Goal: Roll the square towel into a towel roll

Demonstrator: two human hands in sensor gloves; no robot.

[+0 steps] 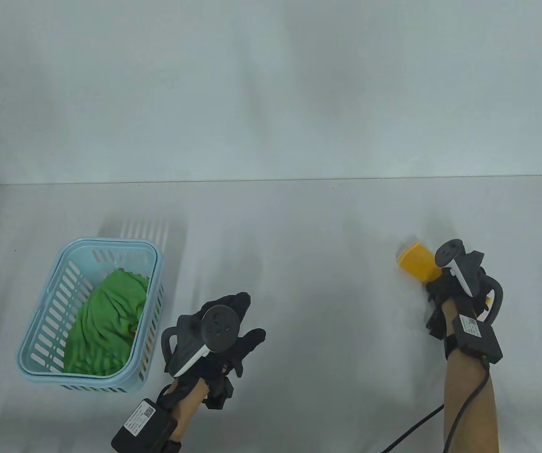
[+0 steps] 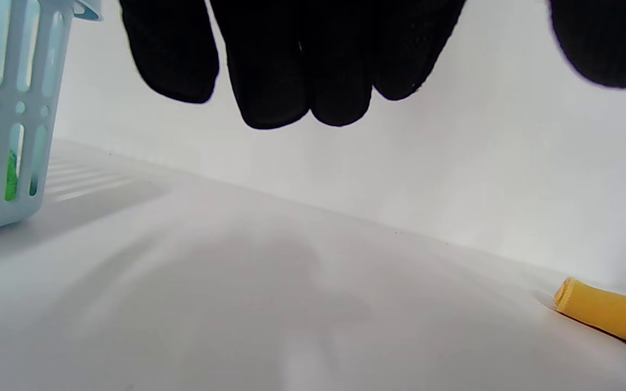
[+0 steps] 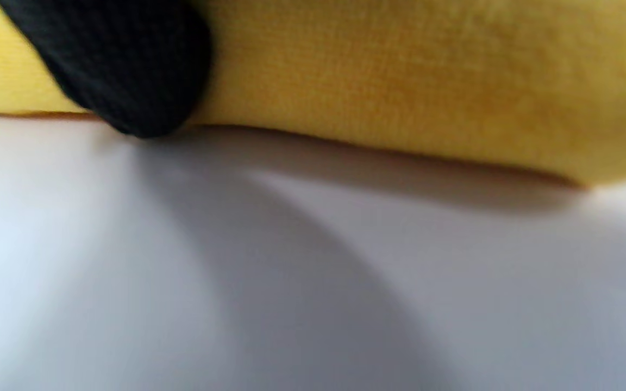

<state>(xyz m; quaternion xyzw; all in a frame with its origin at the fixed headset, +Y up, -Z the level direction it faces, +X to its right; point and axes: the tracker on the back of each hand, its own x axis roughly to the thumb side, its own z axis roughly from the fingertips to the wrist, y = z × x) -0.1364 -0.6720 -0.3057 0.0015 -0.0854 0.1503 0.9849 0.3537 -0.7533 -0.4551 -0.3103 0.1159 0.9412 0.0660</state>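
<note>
At left, basket [image 1: 35,325] w/ green towel [image 1: 105,325]; right grip [image 1: 445,288] clutches yellow roll [image 1: 414,262], left grip [image 1: 226,330] slack

Worktop [image 1: 299,283]: white, smooth, rounded far-left corner, soft shadows across it. Backdrop wall [image 1: 271,85]: plain white, meets the worktop's far edge. Light: even, diffuse.

We see a matt yellow cloth roll [image 3: 400,81], a slotted plastic basket [image 1: 44,330], and knitted gloves [image 2: 291,65].

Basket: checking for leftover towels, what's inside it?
A crumpled green towel fills the basket. Whatever lies beneath the towel is covered.
</note>
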